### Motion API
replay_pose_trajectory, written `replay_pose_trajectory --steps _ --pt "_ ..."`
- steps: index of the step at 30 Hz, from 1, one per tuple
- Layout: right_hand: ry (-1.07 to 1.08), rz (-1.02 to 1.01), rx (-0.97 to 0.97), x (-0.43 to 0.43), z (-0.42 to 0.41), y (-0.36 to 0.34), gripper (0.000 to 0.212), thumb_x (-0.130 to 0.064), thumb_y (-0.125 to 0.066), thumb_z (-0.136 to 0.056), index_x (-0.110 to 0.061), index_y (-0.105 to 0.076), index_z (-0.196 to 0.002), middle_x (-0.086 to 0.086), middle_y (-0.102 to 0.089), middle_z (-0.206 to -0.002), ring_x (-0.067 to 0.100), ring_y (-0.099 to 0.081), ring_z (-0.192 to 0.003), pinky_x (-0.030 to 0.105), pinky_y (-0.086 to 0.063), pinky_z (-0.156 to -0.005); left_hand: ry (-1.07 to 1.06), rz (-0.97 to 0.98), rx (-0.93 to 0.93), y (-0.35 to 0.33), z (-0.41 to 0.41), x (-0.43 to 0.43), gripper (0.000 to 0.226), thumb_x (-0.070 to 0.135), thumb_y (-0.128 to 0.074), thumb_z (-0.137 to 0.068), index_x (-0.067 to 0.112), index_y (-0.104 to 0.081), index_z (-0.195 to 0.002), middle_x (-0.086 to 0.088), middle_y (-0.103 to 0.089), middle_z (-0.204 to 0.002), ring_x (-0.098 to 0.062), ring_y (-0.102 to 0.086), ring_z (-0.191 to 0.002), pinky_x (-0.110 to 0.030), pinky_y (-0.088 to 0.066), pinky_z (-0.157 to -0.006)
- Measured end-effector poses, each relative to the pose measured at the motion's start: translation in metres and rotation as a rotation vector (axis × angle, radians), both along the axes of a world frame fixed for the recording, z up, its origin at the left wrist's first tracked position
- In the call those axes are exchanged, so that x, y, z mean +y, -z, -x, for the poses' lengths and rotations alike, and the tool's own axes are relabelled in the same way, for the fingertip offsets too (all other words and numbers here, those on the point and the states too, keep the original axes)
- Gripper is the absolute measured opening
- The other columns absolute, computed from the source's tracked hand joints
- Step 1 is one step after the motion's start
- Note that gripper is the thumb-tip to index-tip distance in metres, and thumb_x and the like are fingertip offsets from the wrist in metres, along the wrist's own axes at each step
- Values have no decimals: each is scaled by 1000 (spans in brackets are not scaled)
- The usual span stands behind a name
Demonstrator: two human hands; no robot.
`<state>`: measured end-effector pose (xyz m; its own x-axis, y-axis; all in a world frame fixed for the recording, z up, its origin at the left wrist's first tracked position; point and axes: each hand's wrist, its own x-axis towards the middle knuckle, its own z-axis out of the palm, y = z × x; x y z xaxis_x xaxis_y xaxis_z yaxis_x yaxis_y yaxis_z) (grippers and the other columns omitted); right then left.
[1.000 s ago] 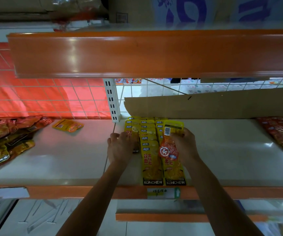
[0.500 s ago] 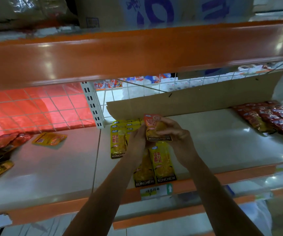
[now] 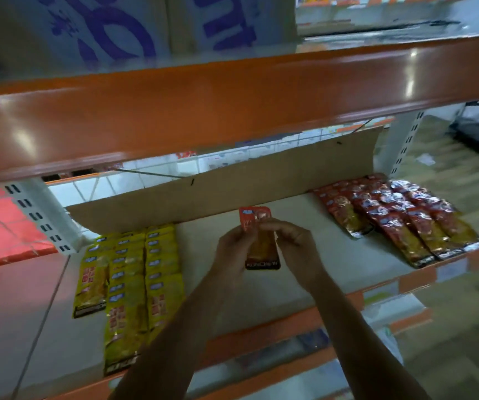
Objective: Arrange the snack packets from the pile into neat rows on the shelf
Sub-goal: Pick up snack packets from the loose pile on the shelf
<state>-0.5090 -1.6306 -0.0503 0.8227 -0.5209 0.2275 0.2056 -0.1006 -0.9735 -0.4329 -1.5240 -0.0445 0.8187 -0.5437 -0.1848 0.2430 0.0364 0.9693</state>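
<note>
We pinch one red packet point(image 3: 255, 218) between left grip point(image 3: 232, 252) and right grip point(image 3: 297, 246) over the shelf point(image 3: 348, 261), probably squaring it for the red rows point(image 3: 391, 223), not yellow rows point(image 3: 146, 269).

I'm working from one view only, the wide-angle camera on the person's head. It looks forward and down into the shelf point(image 3: 200, 241), rolled so the shelf climbs toward the right. It sits close: the orange lip of the upper shelf point(image 3: 232, 111) spans the top half, both forearms enter from the bottom edge, and the left hand point(image 3: 234, 252) and right hand point(image 3: 296, 246) pinch a red snack packet point(image 3: 263, 252) near centre.
</note>
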Motion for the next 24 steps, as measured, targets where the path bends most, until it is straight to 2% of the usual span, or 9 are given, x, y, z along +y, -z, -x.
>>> replay_pose_trajectory --steps 1,4,7,9,11,15,18,21,24 --pt "28 27 14 -20 3 3 54 27 -39 -79 -12 -71 -97 16 -67 -117 19 -64 -108 29 -54 -89 -1 -40 -7 2 5 -19 19 27 -63 -90 14 -72 -101 -12 -72 -100 -30 -69 -95 -50 -52 -91" --pt "96 117 114 -75 14 8 48 18 -45 -84 -18 -73 -97 4 -69 -113 19 -63 -110 42 -53 -92 -20 -152 -27 8 15 -71 12 23 -67 -86 15 -73 -93 -6 -74 -90 -23 -71 -86 -37 -57 -82" --pt "141 190 212 -118 25 11 44 10 -44 -87 -19 -72 -105 -6 -68 -114 10 -62 -110 37 -55 -89 -18 -223 -21 16 26 -115 11 18 -66 -84 15 -72 -93 -5 -74 -89 -21 -71 -84 -33 -58 -77" --pt "194 303 258 -141 34 11 40 5 -44 -90 -21 -70 -107 -4 -67 -115 13 -63 -107 24 -54 -81 -18 -265 -4 21 31 -140 13 15 -64 -85 14 -69 -98 -7 -72 -95 -23 -70 -89 -39 -57 -84" --pt "252 410 300 -164 40 12 40 3 -47 -90 -21 -69 -112 0 -67 -115 15 -64 -102 16 -50 -73 -14 -290 -11 26 35 -161 8 15 -64 -85 18 -67 -93 -5 -71 -93 -22 -69 -88 -38 -57 -83" --pt "316 570 389 -198 46 15 37 1 -52 -88 -16 -66 -118 4 -67 -114 21 -63 -101 24 -45 -75 -8 -349 -118 36 42 -194 14 28 -71 -83 22 -67 -94 6 -69 -87 -9 -66 -79 -22 -52 -65" --pt "324 680 395 -212 46 19 32 1 -52 -88 -12 -67 -113 5 -67 -108 22 -60 -98 22 -38 -70 -17 -433 -235 42 45 -210 18 34 -73 -81 24 -66 -95 14 -65 -81 -2 -62 -77 -12 -43 -56" --pt "338 725 392 -223 45 22 27 -2 -52 -89 -11 -68 -109 3 -66 -106 19 -57 -98 22 -35 -72 -38 -487 -343 46 47 -218 34 34 -76 -78 21 -60 -105 15 -62 -83 -1 -60 -78 -14 -45 -62" --pt "359 730 386 -229 45 22 28 1 -53 -87 -9 -67 -108 6 -66 -108 22 -56 -101 23 -34 -76 -77 -554 -446 47 49 -223 48 34 -77 -77 18 -50 -114 11 -60 -87 -12 -61 -83 -28 -53 -73"
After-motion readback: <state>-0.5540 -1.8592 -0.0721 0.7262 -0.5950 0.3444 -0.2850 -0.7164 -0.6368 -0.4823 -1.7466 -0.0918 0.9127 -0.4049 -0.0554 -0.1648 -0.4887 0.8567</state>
